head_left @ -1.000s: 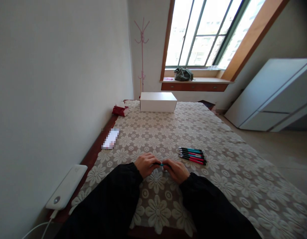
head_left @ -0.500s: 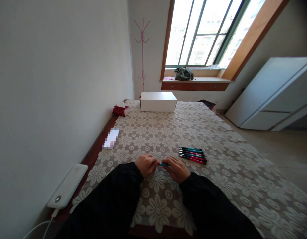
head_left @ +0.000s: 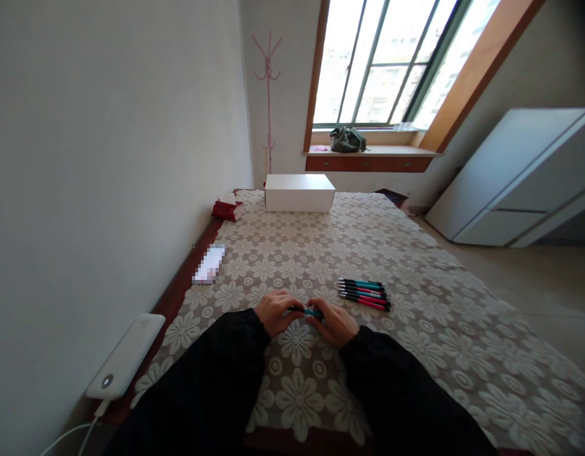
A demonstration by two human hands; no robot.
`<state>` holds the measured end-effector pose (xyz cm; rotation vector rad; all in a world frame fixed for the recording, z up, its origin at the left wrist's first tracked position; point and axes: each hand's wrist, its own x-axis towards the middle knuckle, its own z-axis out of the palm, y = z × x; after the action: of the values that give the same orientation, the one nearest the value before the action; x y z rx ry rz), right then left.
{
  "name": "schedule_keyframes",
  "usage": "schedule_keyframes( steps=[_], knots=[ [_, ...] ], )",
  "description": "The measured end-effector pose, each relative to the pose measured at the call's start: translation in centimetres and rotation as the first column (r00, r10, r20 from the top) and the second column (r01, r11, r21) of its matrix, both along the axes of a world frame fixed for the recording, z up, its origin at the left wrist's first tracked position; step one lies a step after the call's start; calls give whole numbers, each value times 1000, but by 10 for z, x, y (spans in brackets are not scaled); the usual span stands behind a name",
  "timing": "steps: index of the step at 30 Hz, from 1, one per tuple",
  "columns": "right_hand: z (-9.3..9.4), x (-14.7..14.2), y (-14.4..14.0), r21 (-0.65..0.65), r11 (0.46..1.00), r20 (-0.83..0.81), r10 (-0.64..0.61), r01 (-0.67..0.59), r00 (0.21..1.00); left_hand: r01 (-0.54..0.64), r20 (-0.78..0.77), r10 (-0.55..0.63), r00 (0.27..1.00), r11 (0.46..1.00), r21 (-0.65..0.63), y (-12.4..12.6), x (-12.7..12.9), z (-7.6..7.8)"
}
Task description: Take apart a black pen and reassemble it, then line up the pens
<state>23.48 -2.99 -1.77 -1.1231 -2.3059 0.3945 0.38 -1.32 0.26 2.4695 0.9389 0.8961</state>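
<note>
Flowered cloth [head_left: 292, 244] below a likely pen [head_left: 313, 312] in left hand [head_left: 276, 313] and right hand [head_left: 336, 323]

- One left hand [head_left: 276, 313] and one right hand [head_left: 339, 322] were counted: two hands in total.
- One teal-and-black pen [head_left: 313, 312] was held between the hands.
- At least five further pens [head_left: 363, 294] lay in one group; overlap prevented an exact count.
- Two black sleeves [head_left: 216, 373] were in view.
- One tabletop [head_left: 185, 277] carried one floral cloth [head_left: 297, 399].
- One white box [head_left: 299, 197] was counted.
- One red packet [head_left: 225, 209] was counted.
- One flat pale item [head_left: 209, 263] was counted; its details were obscured.
- One white power bank [head_left: 126, 358] was counted, with one cable plug [head_left: 101, 408].
- One coat rack [head_left: 268, 104], one bag [head_left: 348, 140], one white refrigerator [head_left: 515, 168] and one window [head_left: 382, 69] completed the count.
</note>
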Motion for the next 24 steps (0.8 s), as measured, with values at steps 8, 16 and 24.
schedule_keyframes(
  steps=[8, 16, 24],
  knots=[
    [1, 1, 1, 8, 999, 58, 31, -32, 998, 18, -7, -18, 1000, 1000, 8, 1, 0, 0],
    [3, 0, -1, -56, 998, 41, -1, 3, 999, 2, -18, -2, 1000, 1000, 21, 0, 0, 0],
    [-1, 0, 0, -63, 998, 91, 26, -21, 996, 6, -22, -5, 1000, 1000, 28, 1, 0, -3]
  ],
)
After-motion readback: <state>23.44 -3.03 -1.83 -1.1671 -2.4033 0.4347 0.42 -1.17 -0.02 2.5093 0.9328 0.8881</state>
